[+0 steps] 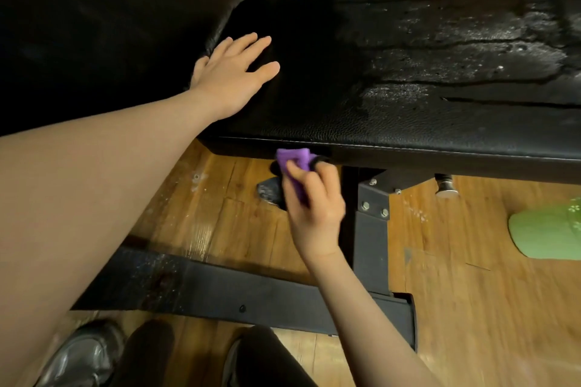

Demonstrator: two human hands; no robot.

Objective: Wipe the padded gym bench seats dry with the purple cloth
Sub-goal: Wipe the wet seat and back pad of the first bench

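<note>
Bench seat (393, 122), purple cloth (295, 163) in right hand (317, 207)

Your left hand (234, 77) lies flat on the bench seat (393, 88) near its left end; your right hand (314, 204) presses the cloth (294, 160) against its near edge.

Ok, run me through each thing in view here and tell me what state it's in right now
Black padded bench seat: top cracked and worn toward the right, glistening there.
Folded purple cloth: pressed against the seat's near side edge.
Right hand: grip curled around the cloth.
Left hand: flat, fingers spread, resting on the seat top.
Green slipper: lying on the wooden floor.
</note>
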